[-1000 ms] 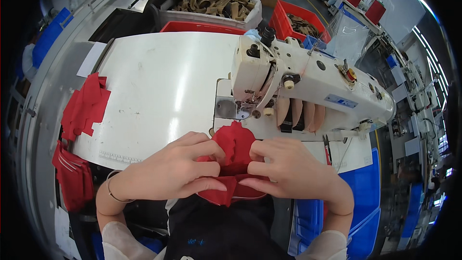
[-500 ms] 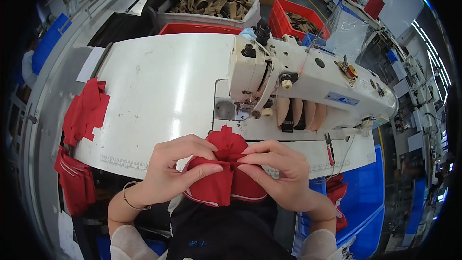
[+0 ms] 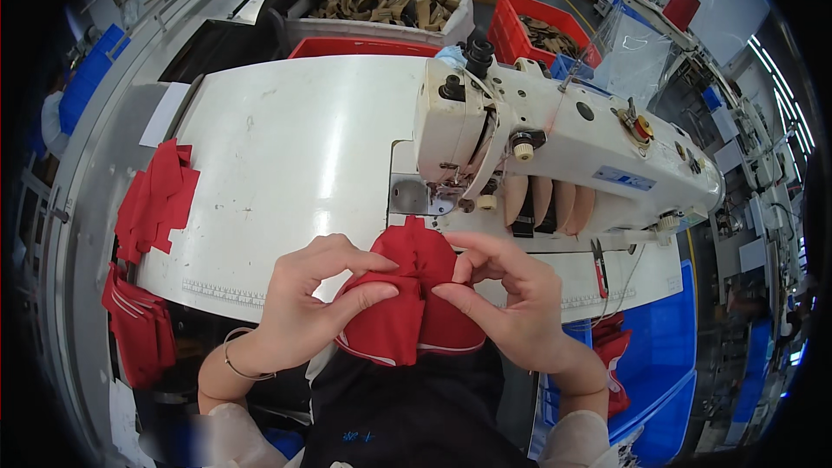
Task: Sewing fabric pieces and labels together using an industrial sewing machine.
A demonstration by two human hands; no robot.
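Note:
Between my hands, at the table's front edge, is a red fabric piece (image 3: 387, 327) made of joined panels, with white piping along its lower edge and a seam down its middle. My left hand (image 3: 325, 290) pinches its left side near the seam, thumb below and fingers above. On the other side, my right hand (image 3: 511, 295) has its thumb pressed on the cloth and its fingers curled; it grips the cloth close to the seam. A white sewing machine (image 3: 555, 126) stands just beyond, its needle area above a metal plate (image 3: 408, 195).
Red fabric pieces (image 3: 160, 199) lie at the table's left edge, with piped red pieces (image 3: 139, 325) hanging below. Red-handled snips (image 3: 600, 270) rest on the right. Curved tan pieces (image 3: 563, 206) stand under the machine arm. A blue bin (image 3: 659, 338) sits at right, crates (image 3: 468, 22) behind.
My right fingers have lifted and curled back from the upper cloth, so more of the red piece shows. The left hand keeps its pinch. The whole view has shifted slightly.

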